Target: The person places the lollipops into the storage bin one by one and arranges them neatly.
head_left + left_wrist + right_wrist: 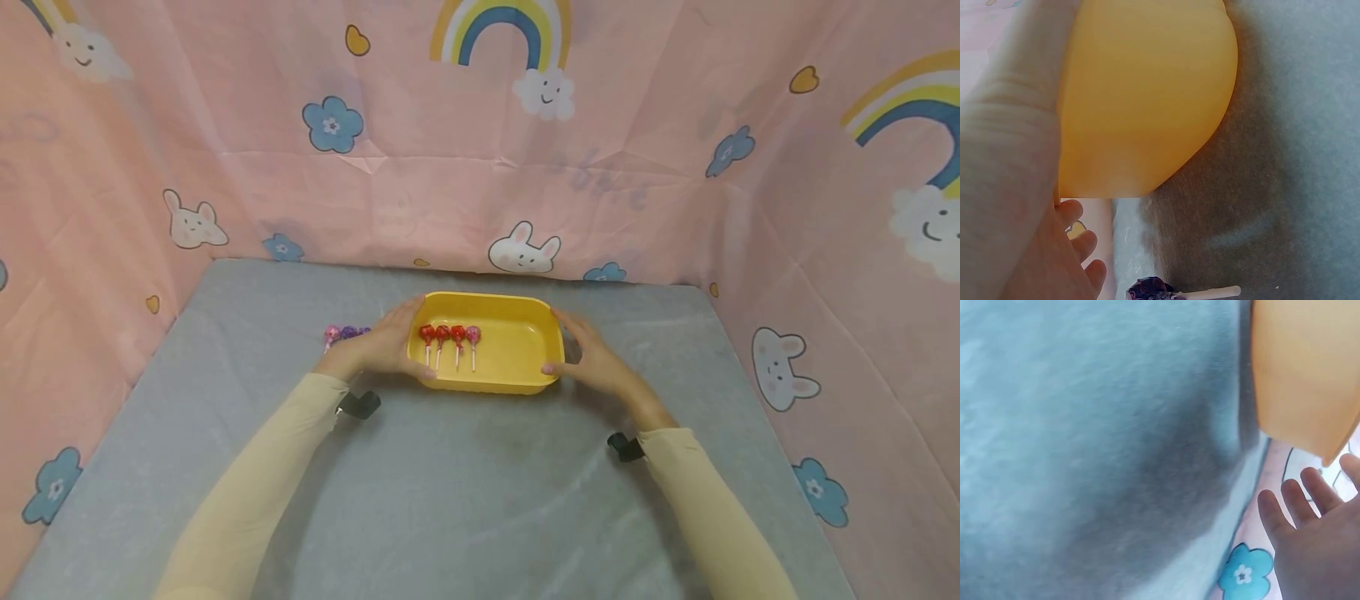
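Observation:
A yellow plastic basin (517, 385) stands at the back middle of the table, with several lollipops (458, 333) lying side by side in its left part. Three have red wrappers and one is pink; their white sticks point toward me. At the basin's left end my left hand (384, 343) grips the rim, thumb at the near side and fingers toward the far corner. My right hand (596, 358) holds the right end, its thumb over the near rim. In the right wrist view the other fingers (1297, 503) are spread near the basin's far corner.
Left of the basin, partly hidden by my left arm, lie a pink lollipop (332, 335) and purple lollipops (348, 332); one purple lollipop (1150, 289) shows in the left wrist view. A pink printed cloth (420, 200) walls the grey-covered table (480, 492) at back and sides.

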Action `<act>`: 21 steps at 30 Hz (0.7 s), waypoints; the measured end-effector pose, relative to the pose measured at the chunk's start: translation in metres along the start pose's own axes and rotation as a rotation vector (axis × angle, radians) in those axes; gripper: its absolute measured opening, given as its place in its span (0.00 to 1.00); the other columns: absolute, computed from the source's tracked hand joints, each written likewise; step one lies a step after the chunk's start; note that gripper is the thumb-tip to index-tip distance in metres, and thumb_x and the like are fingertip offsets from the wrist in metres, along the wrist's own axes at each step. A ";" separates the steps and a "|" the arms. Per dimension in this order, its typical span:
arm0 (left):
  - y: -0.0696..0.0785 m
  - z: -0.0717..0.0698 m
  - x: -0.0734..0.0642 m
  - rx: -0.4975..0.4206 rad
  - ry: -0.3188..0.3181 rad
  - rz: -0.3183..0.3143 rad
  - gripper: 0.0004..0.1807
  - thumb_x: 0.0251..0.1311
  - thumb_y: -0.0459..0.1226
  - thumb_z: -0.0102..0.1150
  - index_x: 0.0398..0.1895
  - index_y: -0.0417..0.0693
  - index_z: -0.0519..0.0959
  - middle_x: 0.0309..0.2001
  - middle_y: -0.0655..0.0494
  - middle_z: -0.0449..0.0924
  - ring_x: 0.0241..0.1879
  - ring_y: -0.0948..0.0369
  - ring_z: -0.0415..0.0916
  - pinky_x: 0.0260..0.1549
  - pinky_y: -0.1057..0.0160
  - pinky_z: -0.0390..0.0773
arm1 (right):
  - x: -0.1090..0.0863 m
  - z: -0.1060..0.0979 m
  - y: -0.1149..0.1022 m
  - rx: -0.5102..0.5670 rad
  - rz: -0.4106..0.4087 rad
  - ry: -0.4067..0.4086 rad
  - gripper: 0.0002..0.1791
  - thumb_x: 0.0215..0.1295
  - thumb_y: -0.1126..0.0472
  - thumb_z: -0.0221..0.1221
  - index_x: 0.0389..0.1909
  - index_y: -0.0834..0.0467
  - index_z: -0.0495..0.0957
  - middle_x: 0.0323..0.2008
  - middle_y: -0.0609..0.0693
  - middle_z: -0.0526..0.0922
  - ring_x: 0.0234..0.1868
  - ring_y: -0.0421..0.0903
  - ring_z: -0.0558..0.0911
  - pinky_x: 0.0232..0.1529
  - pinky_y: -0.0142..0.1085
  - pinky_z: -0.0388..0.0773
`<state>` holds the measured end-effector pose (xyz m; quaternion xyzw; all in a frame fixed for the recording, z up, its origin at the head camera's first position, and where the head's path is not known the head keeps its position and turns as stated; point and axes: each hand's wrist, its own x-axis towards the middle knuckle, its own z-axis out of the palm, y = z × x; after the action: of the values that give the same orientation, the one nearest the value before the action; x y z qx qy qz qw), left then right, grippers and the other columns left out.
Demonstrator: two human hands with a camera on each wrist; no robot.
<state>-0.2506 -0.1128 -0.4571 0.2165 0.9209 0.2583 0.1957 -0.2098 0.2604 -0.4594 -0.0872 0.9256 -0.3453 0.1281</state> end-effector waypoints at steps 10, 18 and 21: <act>-0.001 0.000 0.000 0.009 0.001 0.008 0.78 0.36 0.68 0.73 0.80 0.54 0.30 0.82 0.48 0.33 0.81 0.46 0.34 0.78 0.41 0.44 | -0.002 0.004 0.008 0.030 -0.026 -0.019 0.61 0.54 0.45 0.72 0.79 0.39 0.39 0.80 0.56 0.47 0.78 0.61 0.52 0.74 0.67 0.50; 0.000 0.000 -0.001 0.011 0.004 0.007 0.77 0.37 0.67 0.73 0.80 0.53 0.30 0.82 0.48 0.33 0.81 0.46 0.34 0.78 0.41 0.43 | -0.002 0.007 0.012 0.093 -0.036 -0.041 0.61 0.55 0.46 0.72 0.79 0.35 0.37 0.80 0.52 0.45 0.80 0.58 0.49 0.76 0.65 0.46; 0.000 0.000 0.000 0.011 0.004 0.011 0.77 0.37 0.67 0.74 0.80 0.53 0.30 0.82 0.48 0.33 0.81 0.46 0.33 0.78 0.42 0.43 | -0.001 0.008 0.015 0.106 -0.056 -0.044 0.60 0.56 0.48 0.71 0.79 0.37 0.37 0.81 0.51 0.44 0.80 0.58 0.47 0.77 0.65 0.44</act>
<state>-0.2502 -0.1133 -0.4574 0.2222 0.9215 0.2549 0.1910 -0.2080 0.2667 -0.4746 -0.1139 0.9001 -0.3955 0.1432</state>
